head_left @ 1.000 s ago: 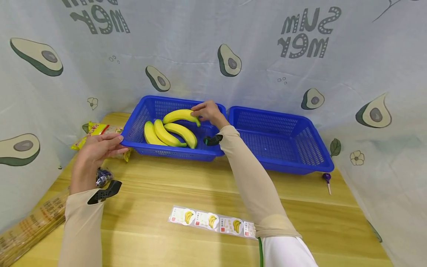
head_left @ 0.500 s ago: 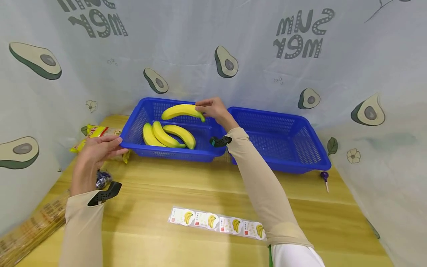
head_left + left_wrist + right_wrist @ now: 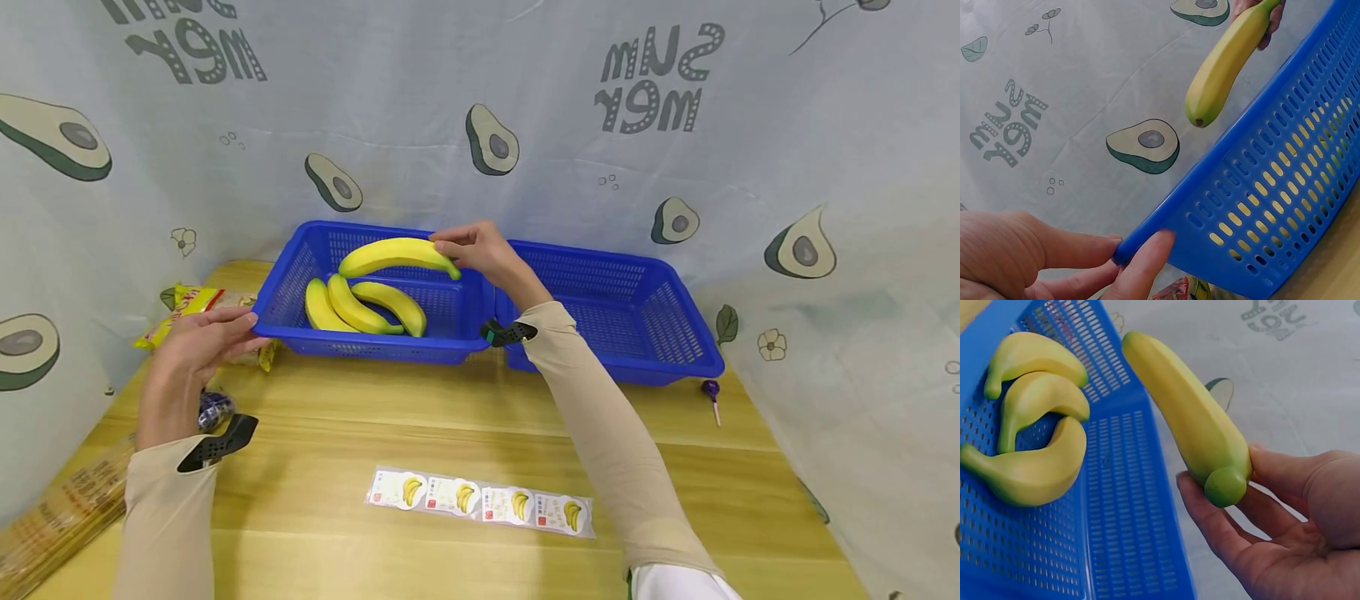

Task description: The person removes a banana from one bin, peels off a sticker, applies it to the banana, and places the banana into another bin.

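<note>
My right hand (image 3: 480, 250) pinches a yellow banana (image 3: 393, 252) near its green stem end, holding it above the left blue basket (image 3: 360, 340). In the right wrist view the held banana (image 3: 1188, 412) points away from the palm, thumb on one side and fingers on the other. Three more bananas (image 3: 356, 310) lie close together inside that basket, toward its left side. At the basket's front left corner, my left hand (image 3: 197, 343) grips the rim between thumb and fingers; the left wrist view shows this pinch on the blue rim (image 3: 1141, 234) up close.
A second blue basket (image 3: 626, 337) stands beside the first on the right. A strip of banana stickers (image 3: 480, 502) lies on the wooden table (image 3: 360, 417). Left are a yellow snack bag (image 3: 180, 312), a dark wrapped item (image 3: 216, 408) and a long brown package (image 3: 71, 508); right, a purple lollipop (image 3: 711, 392).
The right hand has lifted one banana up from beside the others in the left basket. The left hand keeps its grip on the rim. The whole head view has shifted slightly.
</note>
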Motion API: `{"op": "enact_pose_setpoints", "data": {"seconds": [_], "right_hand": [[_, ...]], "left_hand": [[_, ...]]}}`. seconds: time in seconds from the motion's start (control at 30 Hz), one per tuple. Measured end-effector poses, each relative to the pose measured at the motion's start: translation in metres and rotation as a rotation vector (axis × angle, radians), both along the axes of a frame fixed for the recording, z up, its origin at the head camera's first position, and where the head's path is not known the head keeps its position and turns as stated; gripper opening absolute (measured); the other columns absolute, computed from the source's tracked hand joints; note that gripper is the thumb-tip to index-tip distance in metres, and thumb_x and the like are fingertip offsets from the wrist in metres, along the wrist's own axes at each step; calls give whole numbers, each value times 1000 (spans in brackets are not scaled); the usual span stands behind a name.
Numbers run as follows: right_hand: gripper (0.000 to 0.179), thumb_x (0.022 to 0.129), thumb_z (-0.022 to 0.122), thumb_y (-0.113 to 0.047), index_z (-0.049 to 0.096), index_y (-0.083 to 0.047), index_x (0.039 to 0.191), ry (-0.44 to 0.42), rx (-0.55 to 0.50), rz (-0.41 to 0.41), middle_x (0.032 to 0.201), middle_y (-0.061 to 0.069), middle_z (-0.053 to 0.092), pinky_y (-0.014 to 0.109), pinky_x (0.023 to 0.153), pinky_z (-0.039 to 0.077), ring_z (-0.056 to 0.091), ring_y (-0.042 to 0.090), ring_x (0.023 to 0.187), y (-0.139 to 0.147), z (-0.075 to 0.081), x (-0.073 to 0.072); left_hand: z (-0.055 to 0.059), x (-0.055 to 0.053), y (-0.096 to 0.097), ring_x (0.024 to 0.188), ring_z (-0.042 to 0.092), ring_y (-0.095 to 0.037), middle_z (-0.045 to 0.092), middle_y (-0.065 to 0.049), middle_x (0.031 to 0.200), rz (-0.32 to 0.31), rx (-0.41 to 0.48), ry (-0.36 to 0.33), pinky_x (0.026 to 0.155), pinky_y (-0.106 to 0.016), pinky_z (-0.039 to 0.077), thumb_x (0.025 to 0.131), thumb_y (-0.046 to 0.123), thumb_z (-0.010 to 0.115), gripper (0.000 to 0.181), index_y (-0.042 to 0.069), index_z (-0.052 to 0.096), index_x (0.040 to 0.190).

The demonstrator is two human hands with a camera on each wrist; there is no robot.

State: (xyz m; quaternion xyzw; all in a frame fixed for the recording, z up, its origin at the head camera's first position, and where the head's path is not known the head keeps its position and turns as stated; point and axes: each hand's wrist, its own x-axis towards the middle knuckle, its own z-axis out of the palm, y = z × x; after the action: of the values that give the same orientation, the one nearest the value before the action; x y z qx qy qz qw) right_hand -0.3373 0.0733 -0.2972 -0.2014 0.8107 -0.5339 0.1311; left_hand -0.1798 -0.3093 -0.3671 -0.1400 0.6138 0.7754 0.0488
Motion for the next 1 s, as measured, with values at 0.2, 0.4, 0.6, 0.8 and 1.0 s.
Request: {"op": "enact_pose_setpoints", "data": {"seconds": [0.2, 0.4, 0.6, 0.8, 1.0], "right_hand": [[35, 110, 65, -13, 68, -2, 143, 25, 44, 73, 145, 14, 68, 47, 107, 57, 67, 28, 128, 13, 1, 13], [32, 109, 67, -14, 72, -5, 139, 24, 47, 94, 131, 13, 76, 42, 98, 59, 71, 26, 114, 23, 0, 23], [32, 108, 69, -16, 73, -7, 138, 15, 22, 94, 125, 11, 78, 39, 94, 60, 72, 23, 109, 32, -2, 35], [32, 108, 70, -18, 73, -8, 138, 14, 3, 88, 127, 11, 77, 32, 93, 61, 72, 23, 114, 45, -4, 49], [33, 108, 69, -17, 72, -6, 140, 24, -20, 108, 126, 12, 78, 33, 94, 61, 73, 24, 113, 56, -8, 61]], "left_hand": [[1, 0, 0, 75, 79, -12, 74, 7, 88, -7, 0, -8, 79, -27, 65, 109, 2, 58, 16, 14, 67, 103], [2, 0, -2, 77, 79, -12, 72, 6, 88, -20, 3, -21, 79, -28, 65, 110, 2, 58, 26, 18, 72, 95], [2, 0, -3, 75, 78, -13, 73, 4, 88, -25, 51, -36, 78, -28, 65, 109, 1, 58, 35, 20, 76, 86], [2, -1, -2, 76, 79, -14, 73, 4, 88, -28, 64, -35, 78, -28, 65, 108, 2, 61, 29, 19, 75, 89], [2, -1, -3, 76, 78, -14, 74, 3, 88, -32, 102, -48, 77, -29, 65, 108, 1, 59, 31, 19, 75, 88]]}}
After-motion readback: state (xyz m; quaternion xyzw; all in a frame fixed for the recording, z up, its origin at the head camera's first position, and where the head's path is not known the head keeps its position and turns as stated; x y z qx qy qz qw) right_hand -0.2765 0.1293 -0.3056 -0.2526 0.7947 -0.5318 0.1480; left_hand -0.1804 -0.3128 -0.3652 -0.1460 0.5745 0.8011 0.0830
